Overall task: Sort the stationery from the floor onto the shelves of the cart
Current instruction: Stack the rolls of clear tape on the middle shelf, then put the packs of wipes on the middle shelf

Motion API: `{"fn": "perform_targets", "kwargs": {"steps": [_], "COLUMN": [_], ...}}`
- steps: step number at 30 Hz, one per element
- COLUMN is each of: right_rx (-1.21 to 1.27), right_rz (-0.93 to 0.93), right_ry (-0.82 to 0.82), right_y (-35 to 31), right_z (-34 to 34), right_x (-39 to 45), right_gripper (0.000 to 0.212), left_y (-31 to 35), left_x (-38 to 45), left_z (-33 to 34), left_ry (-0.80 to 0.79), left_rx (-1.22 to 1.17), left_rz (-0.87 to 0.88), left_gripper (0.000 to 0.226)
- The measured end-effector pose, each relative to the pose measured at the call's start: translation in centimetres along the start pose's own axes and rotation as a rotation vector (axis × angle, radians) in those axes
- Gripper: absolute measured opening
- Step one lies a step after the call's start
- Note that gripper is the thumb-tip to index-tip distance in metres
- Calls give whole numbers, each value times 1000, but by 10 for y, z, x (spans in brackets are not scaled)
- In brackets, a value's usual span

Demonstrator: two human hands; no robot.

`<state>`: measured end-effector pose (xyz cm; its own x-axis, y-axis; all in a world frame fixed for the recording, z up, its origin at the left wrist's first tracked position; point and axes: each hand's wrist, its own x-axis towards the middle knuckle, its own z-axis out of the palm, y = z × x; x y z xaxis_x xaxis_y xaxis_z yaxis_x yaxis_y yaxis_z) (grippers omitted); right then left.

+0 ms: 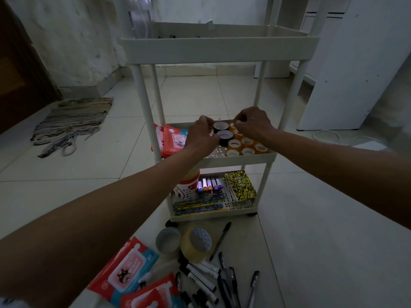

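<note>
The white three-shelf cart stands in front of me. Both my hands are over its middle shelf. My left hand curls its fingers against a black tape roll. My right hand pinches a small amber tape roll at the back of several such rolls. Red wipe packs lie at that shelf's left end. The bottom shelf holds markers, pens, yellow notebooks and a jar. On the floor lie wipe packs, two big tape rolls, and black pens and markers.
A striped rug lies on the tiles at the left by a dark door. White furniture stands at the right with a white cable on the floor beside it. The cart's top shelf is above my hands.
</note>
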<state>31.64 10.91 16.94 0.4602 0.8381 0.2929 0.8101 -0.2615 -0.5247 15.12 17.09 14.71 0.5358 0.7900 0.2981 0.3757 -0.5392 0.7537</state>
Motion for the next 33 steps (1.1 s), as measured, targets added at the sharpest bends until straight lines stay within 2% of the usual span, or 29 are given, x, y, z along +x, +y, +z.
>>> {"fn": "perform_targets", "kwargs": {"steps": [4,8,10,13,18,25,29,33], "right_rx": [25,66,95,126,98,45,50,34], "right_rz": [-139,-288,-366,-414,-452,-418,-415,-413], "right_ry": [-10,57,86,28,-211,-515,-664,-752], "right_y": [-14,-28,-31,-27,-19,-26,-40,-55], "right_z": [2,4,11,26,52,82,103,126], "right_x": [-24,-59,-80,-116,-162,-199,-214,-231], "right_gripper": [18,14,14,13,11,17,18,16], "left_y": [-2,-7,-11,-25,-57,-105,-126,-152], "left_x": [-22,-54,-73,-104,-151,-202,-237,-261], "left_z": [-20,-31,-36,-41,-48,-53,-60,-66], "left_ry": [38,72,43,-56,-264,-743,-891,-939], "left_rx": [18,56,94,155,244,625,694,773], "left_rz": [165,314,359,393,350,115,36,-68], "left_gripper": [34,23,19,15,9,16,15,21]}}
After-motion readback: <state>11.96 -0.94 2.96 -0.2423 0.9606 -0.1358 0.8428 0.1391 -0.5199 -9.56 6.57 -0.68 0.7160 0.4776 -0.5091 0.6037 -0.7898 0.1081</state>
